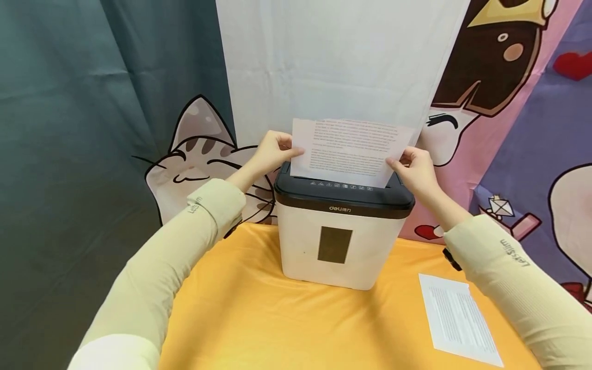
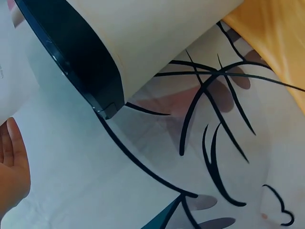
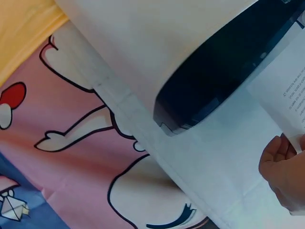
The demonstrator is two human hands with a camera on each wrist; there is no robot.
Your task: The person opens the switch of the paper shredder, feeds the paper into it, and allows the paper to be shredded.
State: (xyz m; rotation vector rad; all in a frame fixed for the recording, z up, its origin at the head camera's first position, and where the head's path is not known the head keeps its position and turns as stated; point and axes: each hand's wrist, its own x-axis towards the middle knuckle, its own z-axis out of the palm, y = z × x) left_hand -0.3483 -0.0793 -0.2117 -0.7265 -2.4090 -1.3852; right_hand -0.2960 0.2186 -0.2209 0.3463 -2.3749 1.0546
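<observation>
A printed sheet of paper stands upright over the black top of a white paper shredder, its lower edge at the lid. My left hand pinches the sheet's left edge between thumb and fingers. On the opposite edge, my right hand pinches it the same way. The left wrist view catches part of the left hand beside the shredder's dark lid. In the right wrist view the right hand grips the paper; whether the sheet is inside the slot is hard to tell.
A second printed sheet lies flat on the yellow cloth, right of the shredder. Behind stands a curtain with cartoon figures, close to the shredder's back. A dark green drape hangs at the left.
</observation>
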